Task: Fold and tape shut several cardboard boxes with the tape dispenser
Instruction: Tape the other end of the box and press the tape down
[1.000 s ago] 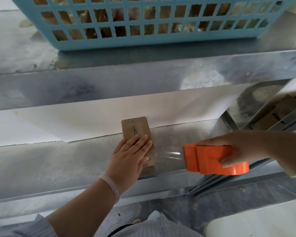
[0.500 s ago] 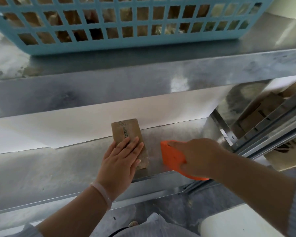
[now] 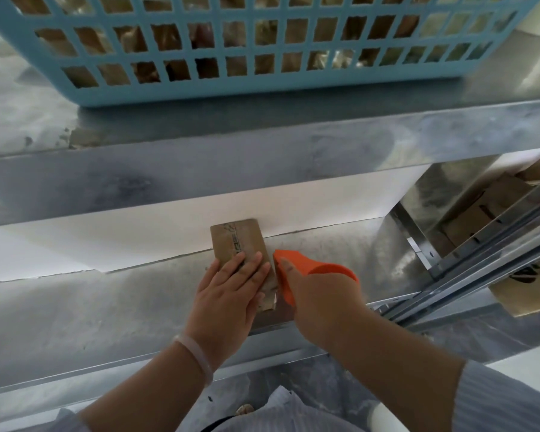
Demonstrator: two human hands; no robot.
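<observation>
orange tape dispenser [image 3: 321,271], brown cardboard box [image 3: 238,241], blue basket [image 3: 262,85]

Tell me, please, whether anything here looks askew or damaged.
Only mildly: the cardboard box lies slanted to the shelf edge under the left hand; the right hand holds the tape dispenser beside it. Nothing looks spilled.

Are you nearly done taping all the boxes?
Can't tell exactly. Brown things in the blue basket may be finished boxes. Now the left hand presses a small cardboard box on the metal shelf while the right hand holds the orange tape dispenser at its right edge. Flat cardboard sits at right, so likely more to do.
</observation>
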